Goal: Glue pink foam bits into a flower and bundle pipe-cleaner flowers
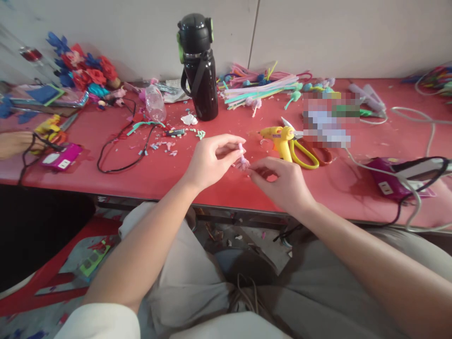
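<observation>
My left hand point(211, 161) pinches the stem of a small pink and lilac flower-like piece of fuzzy pipe cleaner point(242, 160) between thumb and fingers. From the other side, my right hand point(280, 181) is closed in a pinch, its fingertips at the looped lower end of that piece. Both hands are above the front part of the red table point(233, 192). Just beyond my right hand lie a yellow glue gun point(280, 137) and scissors point(305, 154) with yellow and red handles.
A black bottle point(205, 84) stands behind my hands, beside bundled pipe cleaners point(261, 92). Purple boxes with cords sit right point(384, 181) and left point(61, 157). Another person's hand point(16, 145) is at the far left. Scraps point(171, 147) litter the table.
</observation>
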Available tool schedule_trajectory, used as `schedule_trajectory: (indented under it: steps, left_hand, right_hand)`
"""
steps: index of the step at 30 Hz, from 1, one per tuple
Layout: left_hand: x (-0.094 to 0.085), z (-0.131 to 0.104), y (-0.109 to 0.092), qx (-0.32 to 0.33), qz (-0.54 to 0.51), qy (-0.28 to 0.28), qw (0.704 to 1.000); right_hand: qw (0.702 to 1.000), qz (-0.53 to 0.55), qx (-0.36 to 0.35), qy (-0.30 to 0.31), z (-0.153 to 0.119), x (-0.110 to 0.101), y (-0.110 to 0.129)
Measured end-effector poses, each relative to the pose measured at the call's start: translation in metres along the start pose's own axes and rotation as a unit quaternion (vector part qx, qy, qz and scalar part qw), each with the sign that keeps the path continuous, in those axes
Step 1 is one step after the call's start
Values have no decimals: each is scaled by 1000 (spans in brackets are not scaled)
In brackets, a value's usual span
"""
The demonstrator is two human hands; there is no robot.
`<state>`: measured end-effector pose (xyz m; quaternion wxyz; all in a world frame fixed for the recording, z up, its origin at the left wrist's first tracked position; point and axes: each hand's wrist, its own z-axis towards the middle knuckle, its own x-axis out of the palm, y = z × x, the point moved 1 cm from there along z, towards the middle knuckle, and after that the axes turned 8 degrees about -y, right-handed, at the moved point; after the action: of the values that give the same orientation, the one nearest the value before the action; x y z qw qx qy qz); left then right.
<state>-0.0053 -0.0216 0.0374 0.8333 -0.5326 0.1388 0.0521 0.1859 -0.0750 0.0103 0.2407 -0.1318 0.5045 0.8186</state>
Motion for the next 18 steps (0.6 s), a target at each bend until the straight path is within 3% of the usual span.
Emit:
schedule_trajectory:
  steps: [8,18]
  left_hand:
    - [1,1,-1,-3,-4,0,1000]
    - [2,1,2,-5,-3,4,1000]
  right_hand:
    - [997,-48,-63,3,-1,0,-2]
    - [994,-75,-74,10,-1,1,-2]
